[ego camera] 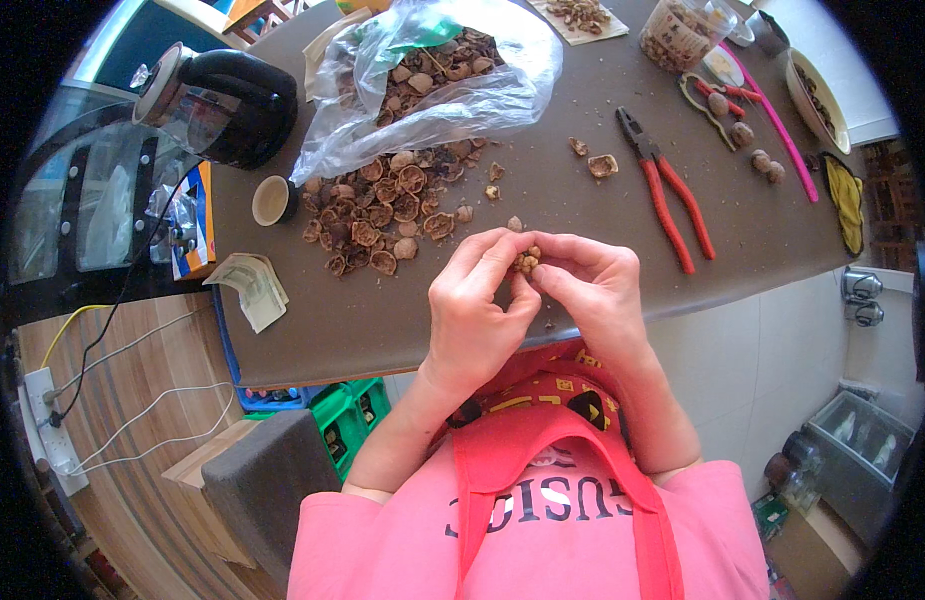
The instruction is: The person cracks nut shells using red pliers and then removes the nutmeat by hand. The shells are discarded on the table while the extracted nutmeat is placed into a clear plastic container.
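Observation:
A light brown walnut kernel [528,259] is pinched between the fingertips of both hands, close to the table's near edge. My left hand [481,300] holds it from the left, my right hand [597,289] from the right. Just beyond the fingers stands a small piece of walnut [515,223]. Cracked walnut shells [383,202] lie in a pile to the left, below a clear plastic bag [522,82] that holds more shells. Combination pliers with red handles [676,195] lie to the right of my hands, jaws pointing away. Two shell pieces [602,166] lie left of the pliers' jaws.
At the left are a glass pot with a black handle [237,105], a paper cup [271,201] and banknotes [251,289]. At the right lie whole walnuts [741,134], a pink strip [777,127], a plastic tub of kernels [676,34], a bowl [815,101] and a yellow cloth item [845,202].

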Available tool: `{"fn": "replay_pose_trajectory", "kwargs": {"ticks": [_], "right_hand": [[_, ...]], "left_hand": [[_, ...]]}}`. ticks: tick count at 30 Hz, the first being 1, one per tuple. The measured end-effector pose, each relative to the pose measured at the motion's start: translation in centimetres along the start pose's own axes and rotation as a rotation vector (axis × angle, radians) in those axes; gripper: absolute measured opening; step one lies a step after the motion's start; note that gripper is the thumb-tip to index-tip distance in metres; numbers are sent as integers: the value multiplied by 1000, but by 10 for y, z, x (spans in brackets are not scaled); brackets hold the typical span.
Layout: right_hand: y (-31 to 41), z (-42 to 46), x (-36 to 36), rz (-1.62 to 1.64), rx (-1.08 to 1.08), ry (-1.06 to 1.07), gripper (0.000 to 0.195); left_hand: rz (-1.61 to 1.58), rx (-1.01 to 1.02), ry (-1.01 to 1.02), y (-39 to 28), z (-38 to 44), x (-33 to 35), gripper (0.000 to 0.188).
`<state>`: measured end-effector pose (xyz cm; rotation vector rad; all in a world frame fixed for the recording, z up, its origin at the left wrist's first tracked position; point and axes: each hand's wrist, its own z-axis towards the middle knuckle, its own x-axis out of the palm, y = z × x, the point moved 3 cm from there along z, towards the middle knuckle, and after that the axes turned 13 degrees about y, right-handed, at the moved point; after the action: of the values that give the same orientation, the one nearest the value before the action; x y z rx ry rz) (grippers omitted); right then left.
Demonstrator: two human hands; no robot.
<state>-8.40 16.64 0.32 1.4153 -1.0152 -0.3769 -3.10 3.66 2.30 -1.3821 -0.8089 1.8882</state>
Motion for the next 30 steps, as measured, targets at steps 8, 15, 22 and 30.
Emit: {"fn": "replay_pose_trajectory", "kwargs": {"ticks": [8,15,22,30], "right_hand": [[0,-1,6,-25,12,-39,28],[-5,3,9,-76,-4,-105,27],[-4,5,8,-73,0,-128,22],[-4,5,5,-135,36,-116,25]], "left_hand": [[163,93,-26,-3,-3,2,36],[281,194,106,-5,-4,5,42],[332,255,154,-7,-2,2,42],[335,239,108,-9,-5,6,39]]}}
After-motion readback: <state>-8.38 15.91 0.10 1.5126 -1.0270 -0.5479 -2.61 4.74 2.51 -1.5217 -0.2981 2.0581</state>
